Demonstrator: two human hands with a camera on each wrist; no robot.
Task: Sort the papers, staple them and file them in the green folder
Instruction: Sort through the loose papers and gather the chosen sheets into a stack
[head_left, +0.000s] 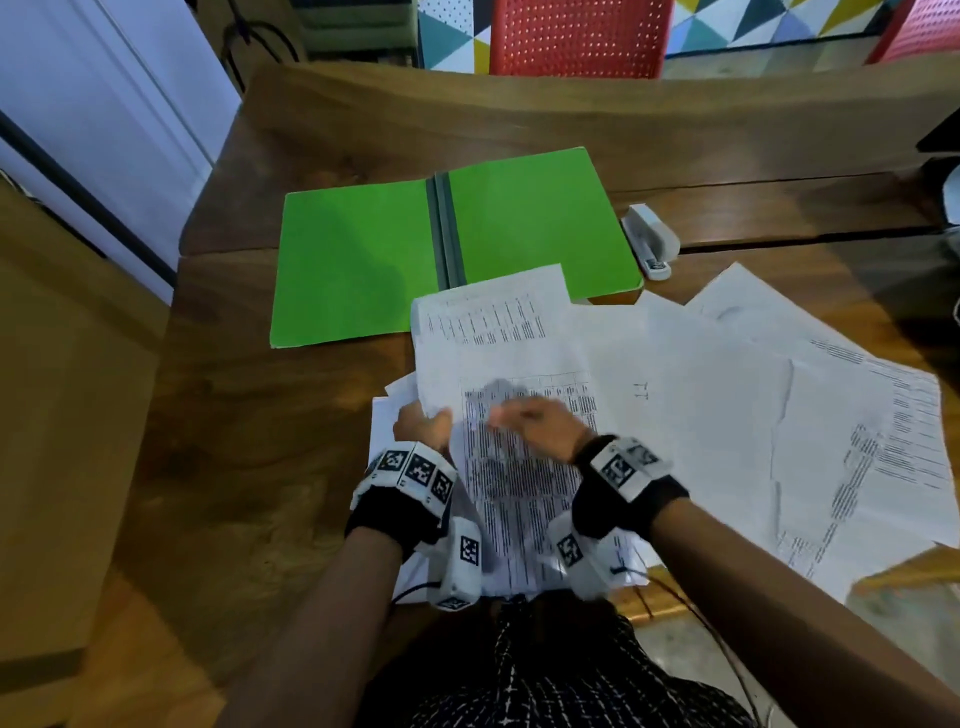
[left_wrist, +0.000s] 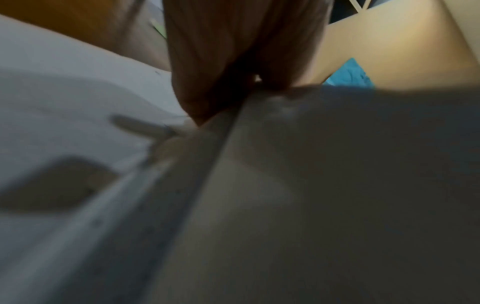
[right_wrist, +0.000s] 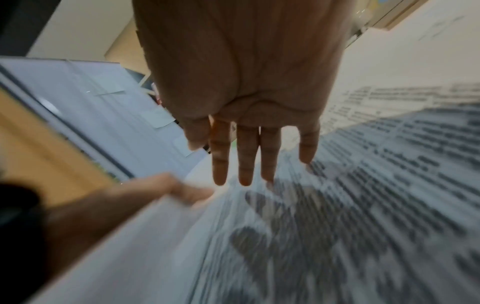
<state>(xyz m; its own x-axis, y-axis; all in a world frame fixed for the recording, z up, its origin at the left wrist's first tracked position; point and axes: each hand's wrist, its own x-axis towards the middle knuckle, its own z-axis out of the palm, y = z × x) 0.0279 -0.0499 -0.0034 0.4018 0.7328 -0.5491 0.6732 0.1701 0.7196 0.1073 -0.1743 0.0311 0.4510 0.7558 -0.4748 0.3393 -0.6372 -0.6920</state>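
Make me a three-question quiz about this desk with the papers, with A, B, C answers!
1. Where is the stapler?
A. right of the green folder
B. inside the folder
C. on the red chair

2. What colour is the chair?
A. blue
B. red
C. black

3. How is the folder?
A. shut
B. standing up
C. lying open

Answers:
1 A, it sits on the table by the folder's right edge.
2 B, its red back shows behind the desk.
3 C, both covers lie flat.
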